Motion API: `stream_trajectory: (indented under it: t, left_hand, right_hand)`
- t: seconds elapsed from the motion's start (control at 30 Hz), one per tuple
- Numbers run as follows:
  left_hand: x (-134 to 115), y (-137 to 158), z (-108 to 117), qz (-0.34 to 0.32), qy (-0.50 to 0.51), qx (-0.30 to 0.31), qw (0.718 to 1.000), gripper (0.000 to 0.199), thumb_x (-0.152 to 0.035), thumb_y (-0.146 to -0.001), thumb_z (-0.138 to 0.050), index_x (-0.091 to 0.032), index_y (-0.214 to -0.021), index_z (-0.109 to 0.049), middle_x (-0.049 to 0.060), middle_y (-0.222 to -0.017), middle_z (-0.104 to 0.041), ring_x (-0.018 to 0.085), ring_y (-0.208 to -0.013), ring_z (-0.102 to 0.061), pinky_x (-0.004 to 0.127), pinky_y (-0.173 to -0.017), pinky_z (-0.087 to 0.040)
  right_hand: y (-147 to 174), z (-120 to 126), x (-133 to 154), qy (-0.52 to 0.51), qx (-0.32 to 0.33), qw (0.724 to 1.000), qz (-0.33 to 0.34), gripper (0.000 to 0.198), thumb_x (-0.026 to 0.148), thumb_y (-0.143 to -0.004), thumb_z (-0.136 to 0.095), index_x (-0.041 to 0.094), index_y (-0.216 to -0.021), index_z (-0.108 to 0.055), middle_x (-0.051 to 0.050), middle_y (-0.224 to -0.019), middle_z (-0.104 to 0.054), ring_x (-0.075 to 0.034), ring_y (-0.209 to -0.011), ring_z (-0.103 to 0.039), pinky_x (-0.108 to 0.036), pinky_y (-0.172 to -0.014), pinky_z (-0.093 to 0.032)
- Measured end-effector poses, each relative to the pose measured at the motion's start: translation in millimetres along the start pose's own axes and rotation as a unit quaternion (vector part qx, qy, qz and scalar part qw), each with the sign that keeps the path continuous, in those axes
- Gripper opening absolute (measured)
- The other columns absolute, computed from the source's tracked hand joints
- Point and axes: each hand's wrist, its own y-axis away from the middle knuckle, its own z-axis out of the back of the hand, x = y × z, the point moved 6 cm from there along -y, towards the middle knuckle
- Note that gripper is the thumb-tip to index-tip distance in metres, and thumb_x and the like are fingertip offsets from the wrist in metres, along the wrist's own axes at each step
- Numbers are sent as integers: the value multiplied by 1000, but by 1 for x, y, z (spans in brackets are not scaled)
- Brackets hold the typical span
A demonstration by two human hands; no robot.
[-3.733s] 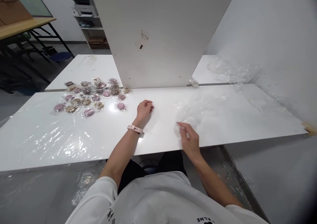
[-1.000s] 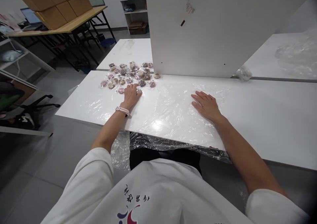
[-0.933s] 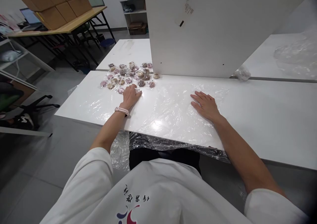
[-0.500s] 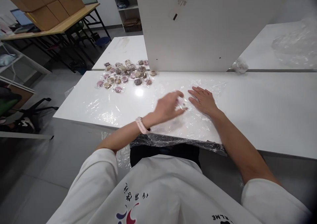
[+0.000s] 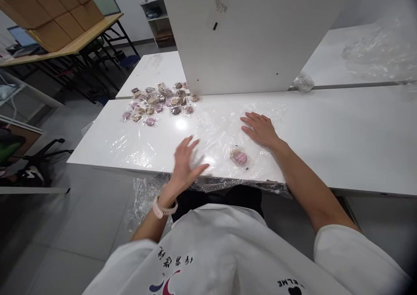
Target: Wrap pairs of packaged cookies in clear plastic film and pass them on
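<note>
My left hand (image 5: 185,162), with a pink band on its wrist, hovers over the front of the white table, fingers spread and nothing in them. To the right of it lies a pink round item in a clear wrapper (image 5: 240,157), perhaps a wrapped biscuit, on a sheet of clear plastic film (image 5: 218,130). Flat on that film, my right hand (image 5: 260,129) rests with its fingers stretched out. Several more small wrapped round items (image 5: 159,99), pink, brown and tan, are heaped at the table's back left.
A tall white panel (image 5: 254,38) stands behind the white table (image 5: 342,134). Crumpled plastic (image 5: 303,82) sits at the panel's right foot, with more film (image 5: 381,54) beyond. Film hangs over the table's front edge. Cardboard boxes (image 5: 55,17) stand on a wooden table at left.
My left hand has let go of the pink wrapped item on the film and moved left, opening its fingers. My right hand stays flat on the film. The view has shifted slightly.
</note>
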Motion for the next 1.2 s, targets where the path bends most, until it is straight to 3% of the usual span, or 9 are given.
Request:
stream_trajectory:
  t: [0.1, 0.17, 0.23, 0.33, 0.43, 0.5, 0.63, 0.97, 1.2]
  left_hand:
    - [42, 81, 44, 186, 66, -253, 947, 20, -43, -89, -68, -23, -94, -64, 3, -94, -64, 21, -93, -61, 39, -90, -50]
    - [65, 133, 39, 272, 129, -302, 905, 19, -40, -90, -67, -24, -84, -60, -2, -80, -59, 16, -79, -58, 31, -80, -50]
    - [85, 171, 15, 374, 218, -271, 860, 20, -40, -88, -70, -24, -82, -60, -2, -81, -61, 14, -74, -59, 27, -69, -51]
    - [97, 196, -30, 508, 405, -193, 735, 23, -38, -82, -76, -25, -97, -65, 4, -106, -70, 16, -85, -68, 27, -70, -58]
    - [90, 183, -64, 547, 562, -102, 612, 31, -36, -81, -79, -24, -107, -67, 9, -126, -67, 22, -110, -69, 36, -95, -59]
    - [82, 164, -77, 530, 621, -45, 577, 27, -36, -80, -80, -24, -102, -69, 7, -126, -68, 24, -119, -66, 41, -105, -53]
    - [65, 131, -92, 471, 673, 42, 569, 27, -36, -78, -83, -22, -97, -70, 3, -113, -72, 20, -112, -66, 41, -106, -51]
    - [36, 118, -74, 392, 634, 74, 662, 30, -41, -81, -80, -14, -79, -69, 5, -82, -72, 13, -68, -67, 27, -70, -56]
    - [12, 109, -57, 349, 602, 90, 712, 34, -48, -80, -78, -14, -84, -75, 8, -83, -76, 16, -67, -70, 28, -69, -56]
  right_hand:
    - [-1, 9, 1, -20, -6, 1000, -7, 59, 57, -101, -27, 30, -147, -51, -2, -160, -41, -28, -149, -33, -51, -121, -25]
    - [5, 28, 7, -34, -34, 999, -11, 61, 60, -101, -26, 28, -144, -54, -4, -155, -49, -31, -145, -38, -52, -117, -30]
    - [21, 50, 21, -33, -47, 998, -4, 62, 66, -100, -27, 28, -134, -63, -7, -140, -61, -33, -134, -50, -53, -111, -37]
    - [57, 68, 52, -25, 17, 999, 18, 60, 73, -92, -42, 29, -124, -67, -7, -119, -71, -32, -107, -64, -49, -94, -48]
    - [94, 66, 78, -31, 82, 996, 35, 57, 67, -87, -56, 31, -131, -61, -7, -122, -69, -30, -99, -66, -40, -77, -52]
    - [109, 59, 84, -47, 92, 994, 40, 49, 56, -89, -58, 31, -132, -58, -8, -124, -67, -29, -102, -65, -37, -72, -52]
    - [116, 45, 78, -108, 53, 992, 25, 34, 35, -88, -57, 25, -120, -60, -9, -119, -65, -23, -92, -67, -34, -70, -54]
    - [121, 68, 102, -64, -278, 955, 82, 32, 19, -99, -49, 21, -128, -63, -10, -114, -72, -23, -105, -67, -38, -89, -55]
    - [104, 18, 152, 18, -128, 974, 185, 34, 27, -101, -50, 18, -132, -63, -13, -131, -66, -27, -109, -61, -43, -90, -51]
